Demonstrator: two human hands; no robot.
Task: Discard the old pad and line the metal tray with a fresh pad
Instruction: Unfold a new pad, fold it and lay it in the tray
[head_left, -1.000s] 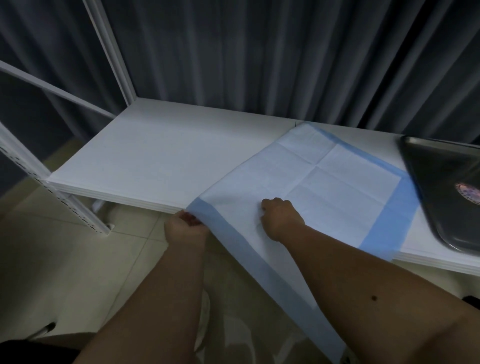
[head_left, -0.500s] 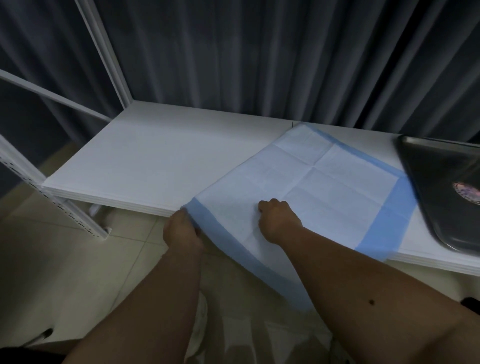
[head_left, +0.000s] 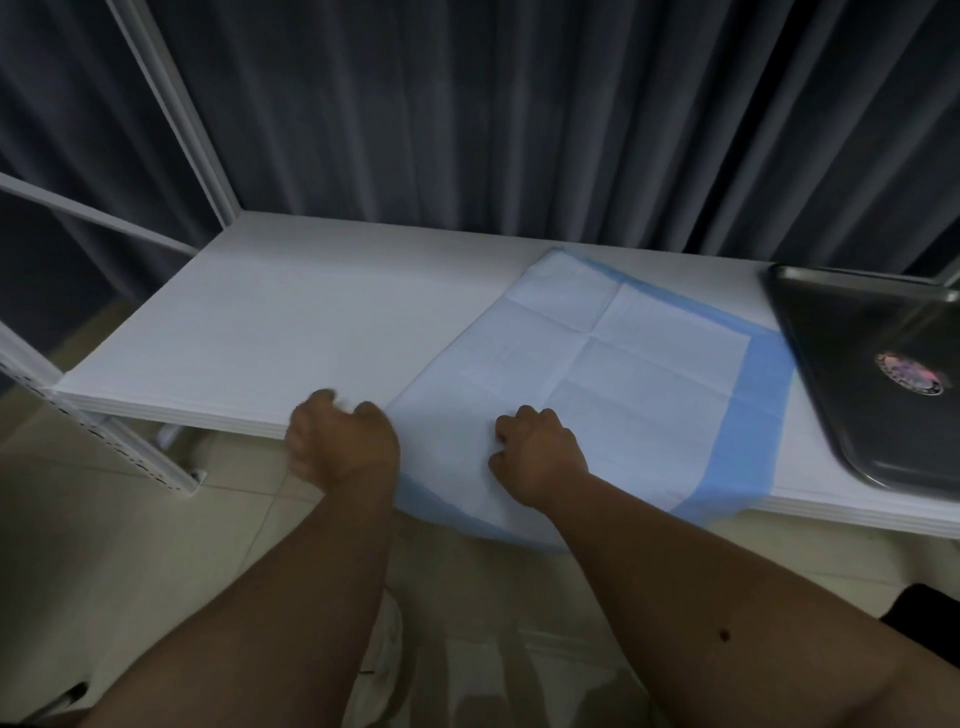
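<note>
A white worktop (head_left: 260, 332) is being seen from above, with dark curtains (head_left: 519, 114) hanging behind it. A fresh pad (head_left: 597, 374) — white in the middle with a blue border — is being spread out on the worktop, a little turned, so that one corner is pointing far away toward the curtains. Fold lines are crossing its white part. Its near edge is being let hang over the front edge of the worktop, above the pale tiled floor (head_left: 104, 545).

The pad's near left corner is being held by the left hand (head_left: 343, 447). The fingers are curled together into a closed grip, and the corner looks pinched inside it, though the exact pinch is being hidden by the hand itself. The right hand (head_left: 537, 457) is being pressed down on the white part of the pad, near the front edge. Its fingers are curled in too, with the knuckles touching the pad — whether any of the pad is being clamped in this grip cannot be told.

The metal tray (head_left: 841, 364) is being kept on the right side of the worktop, just beside the pad's blue right border. It is dark and shiny, and a small round sticker (head_left: 909, 373) is showing on its bottom. No pad is lying in the tray.

A white metal frame (head_left: 171, 114) is standing at the far left corner of the worktop.
</note>
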